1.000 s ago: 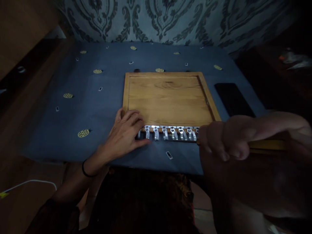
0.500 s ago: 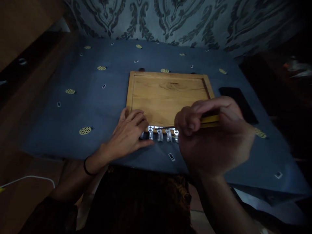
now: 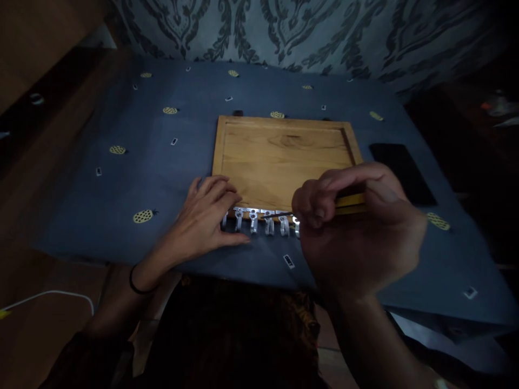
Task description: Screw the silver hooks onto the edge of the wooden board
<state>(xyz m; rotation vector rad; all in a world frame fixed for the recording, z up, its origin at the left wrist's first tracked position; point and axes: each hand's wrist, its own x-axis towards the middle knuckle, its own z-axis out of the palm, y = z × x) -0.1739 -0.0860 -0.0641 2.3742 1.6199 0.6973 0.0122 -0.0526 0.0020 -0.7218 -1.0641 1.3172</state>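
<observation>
A wooden board [image 3: 279, 156] with a raised rim lies flat, a metal hook rail [image 3: 253, 214] with several hooks along its near edge. My left hand [image 3: 208, 216] rests at the board's near left corner, thumb apart from the fingers, partly covering the rail's left end. It is open and grips nothing that I can see. My right hand [image 3: 360, 232] is closed around the yellow handle of a screwdriver [image 3: 351, 202]. The thin shaft points left, its tip by the rail's middle hooks; whether it touches a screw is too small to tell. My right hand hides the rail's right end.
A blue cloth with pineapple prints [image 3: 170, 178] covers the table. To the right of the board lies a flat black object [image 3: 403, 167], perhaps a phone. Small dark pieces [image 3: 238, 113] show at the board's far edge. Patterned fabric [image 3: 279, 32] rises behind the table.
My left hand has slid a little to the left along the rail, uncovering more hooks. The right hand keeps the screwdriver in nearly the same place.
</observation>
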